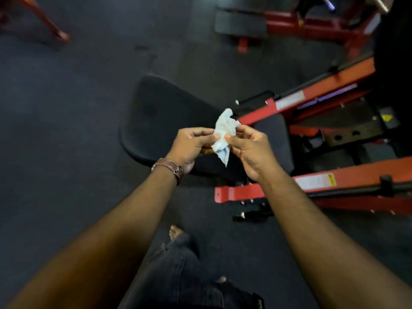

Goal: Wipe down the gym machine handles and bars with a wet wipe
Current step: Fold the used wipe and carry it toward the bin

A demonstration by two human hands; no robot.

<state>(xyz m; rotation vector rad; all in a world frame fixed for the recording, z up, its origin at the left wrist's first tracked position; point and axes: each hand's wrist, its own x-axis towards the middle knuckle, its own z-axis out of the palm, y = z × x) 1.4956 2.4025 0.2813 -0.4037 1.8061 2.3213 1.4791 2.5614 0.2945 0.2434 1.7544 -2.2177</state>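
Two hands, left hand [191,141] and right hand [247,148], pinch crumpled white wet wipe [224,136]; red steel machine frame [312,94] at three o'clock; dark rubber floor [66,119] open at nine.

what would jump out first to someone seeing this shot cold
At centre, the left hand and right hand pinch a crumpled pale wet wipe between them in mid-air. Behind it lies a black padded seat, with the machine's red frame bars running off to the right over dark flooring.

Dark rubber gym floor [78,112] supports red steel machine frames [334,181], a black padded seat [160,112] and, apparently, a bare foot [175,230].
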